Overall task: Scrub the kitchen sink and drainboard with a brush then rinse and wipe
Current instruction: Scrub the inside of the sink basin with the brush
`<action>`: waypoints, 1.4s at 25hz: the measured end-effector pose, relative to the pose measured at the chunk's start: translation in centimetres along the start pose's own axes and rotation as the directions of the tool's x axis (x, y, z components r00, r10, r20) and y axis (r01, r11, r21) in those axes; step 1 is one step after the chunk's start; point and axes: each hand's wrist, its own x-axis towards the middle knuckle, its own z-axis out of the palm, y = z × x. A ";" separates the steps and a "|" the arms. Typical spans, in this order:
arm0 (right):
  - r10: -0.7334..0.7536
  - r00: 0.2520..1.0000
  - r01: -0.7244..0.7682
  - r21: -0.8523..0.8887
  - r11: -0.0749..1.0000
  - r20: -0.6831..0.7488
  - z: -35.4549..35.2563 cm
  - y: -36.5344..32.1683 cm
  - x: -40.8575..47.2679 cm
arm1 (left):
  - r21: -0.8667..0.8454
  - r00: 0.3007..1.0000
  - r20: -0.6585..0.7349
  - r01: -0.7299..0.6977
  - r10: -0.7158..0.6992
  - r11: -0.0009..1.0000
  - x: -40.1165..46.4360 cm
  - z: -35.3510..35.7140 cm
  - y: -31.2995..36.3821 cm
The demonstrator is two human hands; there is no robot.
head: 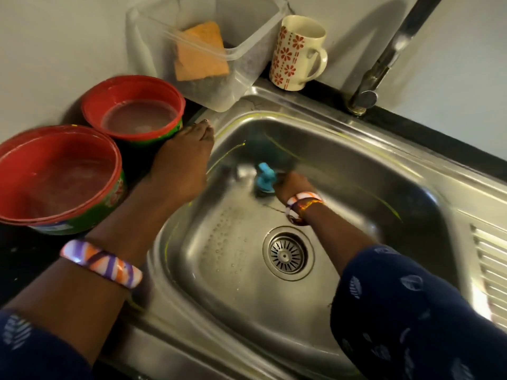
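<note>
The steel sink fills the middle of the head view, with its round drain strainer low in the basin. My right hand is down inside the basin, shut on a blue brush that presses against the far-left wall. Soapy droplets and thin yellow-green streaks mark the metal around it. My left hand lies flat on the sink's left rim, fingers stretched and holding nothing. The ribbed drainboard shows at the right edge.
Two red tubs holding cloudy liquid stand on the dark counter at left, the nearer one beside my left hand. A clear plastic box with an orange sponge, a flowered mug and the tap line the back wall.
</note>
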 end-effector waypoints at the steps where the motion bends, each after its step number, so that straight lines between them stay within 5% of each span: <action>1: 0.090 0.996 -0.090 -0.005 0.996 -0.027 -1.2 2.7 -0.5 | -0.006 1.000 -0.006 0.004 -0.004 1.000 -0.1 0.0 0.0; 7: 0.511 0.860 -0.510 -0.061 0.858 0.005 -6.7 15.2 -6.8 | -0.007 1.000 -0.012 0.019 -0.019 1.000 0.0 0.3 0.2; 9: 0.454 0.891 -0.454 0.004 0.891 0.000 -5.5 13.0 -5.2 | -0.002 1.000 -0.020 0.013 -0.014 1.000 0.0 0.2 0.3; 15: -0.027 0.996 0.007 0.242 0.970 0.080 2.0 -4.3 1.5 | 0.011 0.999 -0.002 0.043 -0.043 0.999 0.3 0.4 0.4; 18: -0.112 0.992 0.111 0.011 0.994 0.062 0.6 -1.8 -0.1 | 0.009 0.998 0.011 0.065 -0.065 0.998 0.3 0.4 0.5; 24: 0.256 0.966 -0.232 -0.367 0.901 0.018 -6.2 14.5 -3.5 | -0.027 0.995 0.014 0.097 -0.097 0.995 0.5 0.9 0.6; 28: 0.114 0.956 0.025 -0.463 0.886 0.271 -5.1 13.3 -8.7 | -0.066 0.990 0.010 0.139 -0.139 0.988 0.3 0.6 1.3; 32: -0.043 0.809 0.329 -0.392 0.859 0.586 -3.8 10.5 -17.4 | -0.125 0.989 0.020 0.145 -0.144 0.981 -2.1 -0.3 4.0; 35: -0.141 0.836 0.474 -0.569 0.672 0.530 -5.1 10.6 -19.3 | -0.265 0.951 0.287 -0.034 0.113 0.964 -6.3 -0.7 9.2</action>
